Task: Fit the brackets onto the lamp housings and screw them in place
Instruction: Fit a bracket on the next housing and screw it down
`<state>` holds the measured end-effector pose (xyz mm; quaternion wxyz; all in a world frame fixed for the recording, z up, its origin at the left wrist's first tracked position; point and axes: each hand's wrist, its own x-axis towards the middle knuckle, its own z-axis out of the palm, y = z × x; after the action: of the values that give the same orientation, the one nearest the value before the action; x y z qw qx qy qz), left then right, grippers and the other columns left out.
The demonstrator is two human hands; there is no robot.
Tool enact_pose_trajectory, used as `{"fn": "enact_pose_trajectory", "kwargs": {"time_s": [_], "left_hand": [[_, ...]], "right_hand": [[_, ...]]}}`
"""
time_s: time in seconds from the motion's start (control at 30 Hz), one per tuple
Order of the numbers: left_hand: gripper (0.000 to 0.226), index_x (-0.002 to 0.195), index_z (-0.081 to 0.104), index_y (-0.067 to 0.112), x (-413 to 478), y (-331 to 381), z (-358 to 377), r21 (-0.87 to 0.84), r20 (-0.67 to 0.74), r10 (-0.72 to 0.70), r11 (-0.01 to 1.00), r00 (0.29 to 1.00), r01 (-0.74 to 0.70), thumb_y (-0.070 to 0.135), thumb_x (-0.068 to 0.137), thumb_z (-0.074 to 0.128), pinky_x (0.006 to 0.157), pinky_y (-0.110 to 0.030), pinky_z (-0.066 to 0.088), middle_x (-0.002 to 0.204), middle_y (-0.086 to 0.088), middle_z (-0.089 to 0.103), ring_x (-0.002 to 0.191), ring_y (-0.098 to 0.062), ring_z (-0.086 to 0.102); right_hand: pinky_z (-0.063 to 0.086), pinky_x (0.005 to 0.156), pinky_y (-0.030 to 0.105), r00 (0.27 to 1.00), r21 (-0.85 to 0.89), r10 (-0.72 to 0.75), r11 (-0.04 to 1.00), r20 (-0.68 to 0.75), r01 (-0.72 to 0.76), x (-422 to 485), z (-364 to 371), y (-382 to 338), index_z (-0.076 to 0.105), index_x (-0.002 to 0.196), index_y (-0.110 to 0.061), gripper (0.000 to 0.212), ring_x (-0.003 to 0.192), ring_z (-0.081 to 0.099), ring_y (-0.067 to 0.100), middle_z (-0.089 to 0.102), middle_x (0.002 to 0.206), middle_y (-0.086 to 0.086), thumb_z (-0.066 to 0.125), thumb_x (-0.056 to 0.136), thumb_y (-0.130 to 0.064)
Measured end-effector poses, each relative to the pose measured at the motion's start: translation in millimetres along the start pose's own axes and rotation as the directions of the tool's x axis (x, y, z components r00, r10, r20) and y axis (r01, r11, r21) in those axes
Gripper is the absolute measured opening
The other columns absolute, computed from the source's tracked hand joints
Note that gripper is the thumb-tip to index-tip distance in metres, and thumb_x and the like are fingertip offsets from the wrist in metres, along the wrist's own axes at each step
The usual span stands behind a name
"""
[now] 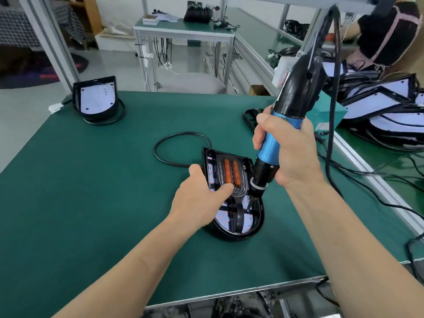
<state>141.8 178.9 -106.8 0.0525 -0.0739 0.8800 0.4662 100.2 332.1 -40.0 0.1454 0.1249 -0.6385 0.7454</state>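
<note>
Two housings in plain view on the green mat [96, 180]. Far left, a spare housing [95, 97] standing on edge, well apart and out of harm's way.

Further right, left hand [199, 198] laid over the near-left side of the working lamp housing [229, 235], which lies flat at mid-mat. Fingers fairly straight, pressing the bracket [231, 177] down rather than wrapping it. Risk there: too light a press, letting the bracket creep off its holes under torque, or the whole housing spinning on the smooth mat. Fingertips also close beside the tool's nose, so a jab likely on any skid.

Right again, electric screwdriver [273, 152] leaning, nose down into the housing's right side, clasped firmly round its blue barrel by the right hand [296, 157]. Bit and screw hidden; impossible to tell whether seated. Driven at that lean, apt to cam out, cross-thread, or gouge the white LED board [223, 216] beneath.

Farthest right, black cable [331, 125] hanging from the tool, liable to tug it sideways or snag the stacked housings [390, 106].
</note>
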Motion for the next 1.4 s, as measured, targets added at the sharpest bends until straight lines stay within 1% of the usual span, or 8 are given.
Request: {"fn": "enact_pose_trajectory", "kwargs": {"time_s": [0.43, 0.7, 0.8, 0.9, 1.0, 1.17, 1.27, 1.4], "left_hand": [[0.049, 0.107, 0.042, 0.014, -7, 6, -4, -0.008, 0.028, -0.03, 0.999, 0.999, 0.031, 0.05, 0.086, 0.067, 0.087, -0.049, 0.053, 0.101, -0.004, 0.067, 0.093, -0.026, 0.064], [0.049, 0.101, 0.04, 0.014, -9, -2, -8, 0.111, 0.069, -0.048, 0.993, 0.996, 0.04, 0.057, 0.088, 0.06, 0.076, -0.04, 0.055, 0.088, 0.0, 0.062, 0.08, -0.02, 0.061], [0.073, 0.128, 0.042, 0.009, -8, -4, -14, 0.377, -0.099, 0.133, 0.922, 0.986, -0.087, 0.067, 0.085, 0.056, 0.091, -0.035, 0.048, 0.116, 0.0, 0.057, 0.108, -0.026, 0.058], [0.063, 0.126, 0.056, 0.013, 15, 21, -18, 0.58, -0.216, 0.498, 0.757, 0.84, -0.299, 0.06, 0.085, 0.061, 0.088, -0.04, 0.042, 0.112, -0.004, 0.056, 0.106, -0.029, 0.051], [0.028, 0.109, 0.068, 0.027, 52, 65, -4, 0.632, -0.009, 0.611, 0.617, 0.791, -0.469, 0.045, 0.089, 0.063, 0.084, -0.037, 0.036, 0.108, 0.002, 0.063, 0.106, -0.027, 0.049], [0.013, 0.1, 0.075, 0.022, 101, 105, 52, 0.646, 0.386, 0.438, 0.499, 0.812, -0.577, 0.022, 0.09, 0.065, 0.091, -0.036, 0.04, 0.104, 0.0, 0.072, 0.104, -0.027, 0.058], [0.015, 0.101, 0.073, 0.015, 116, 102, 76, 0.642, 0.471, 0.343, 0.498, 0.813, -0.583, 0.02, 0.087, 0.07, 0.099, -0.04, 0.04, 0.103, -0.002, 0.072, 0.101, -0.027, 0.062], [0.013, 0.092, 0.07, 0.013, 123, 99, 91, 0.626, 0.471, 0.328, 0.53, 0.819, -0.572, 0.024, 0.086, 0.074, 0.087, -0.038, 0.036, 0.097, -0.003, 0.072, 0.091, -0.027, 0.061]], "right_hand": [[0.042, 0.052, 0.023, 0.978, 0.132, 0.027, 0.99, 0.207, -0.056, 4, -8, -4, 0.06, 0.076, -0.017, 0.01, 0.046, 0.046, 0.018, 0.052, 0.052, 0.004, 0.068, 0.074, -0.022], [0.033, 0.054, 0.024, 0.97, 0.509, 0.091, 0.86, -0.223, 0.036, 26, -70, -33, 0.056, 0.076, -0.015, 0.014, 0.051, 0.041, 0.012, 0.046, 0.058, -0.003, 0.058, 0.085, -0.024], [0.031, 0.057, 0.021, 0.912, 0.646, 0.291, 0.763, -0.29, -0.037, 10, -111, -5, 0.056, 0.075, -0.019, 0.023, 0.052, 0.043, 0.007, 0.044, 0.061, -0.009, 0.055, 0.092, -0.034], [0.033, 0.058, 0.019, 0.859, 0.767, 0.438, 0.636, -0.266, -0.086, -14, -135, 35, 0.053, 0.08, -0.021, 0.018, 0.052, 0.045, 0.002, 0.043, 0.063, -0.014, 0.063, 0.079, -0.036], [0.038, 0.059, 0.019, 0.83, 0.82, 0.501, 0.564, -0.244, -0.1, -27, -146, 62, 0.055, 0.081, -0.021, 0.021, 0.054, 0.046, 0.0, 0.044, 0.063, -0.015, 0.067, 0.074, -0.036], [0.043, 0.052, 0.021, 0.842, 0.845, 0.509, 0.518, -0.179, -0.134, -22, -149, 74, 0.059, 0.079, -0.018, 0.02, 0.052, 0.045, 0.002, 0.045, 0.062, -0.013, 0.065, 0.083, -0.037], [0.043, 0.051, 0.022, 0.828, 0.841, 0.526, 0.523, -0.195, -0.135, -20, -149, 76, 0.057, 0.081, -0.018, 0.023, 0.051, 0.046, 0.003, 0.046, 0.061, -0.012, 0.057, 0.091, -0.039], [0.042, 0.052, 0.021, 0.814, 0.85, 0.54, 0.513, -0.212, -0.119, -18, -149, 76, 0.058, 0.081, -0.018, 0.023, 0.05, 0.046, 0.003, 0.045, 0.063, -0.013, 0.057, 0.092, -0.039]]}}
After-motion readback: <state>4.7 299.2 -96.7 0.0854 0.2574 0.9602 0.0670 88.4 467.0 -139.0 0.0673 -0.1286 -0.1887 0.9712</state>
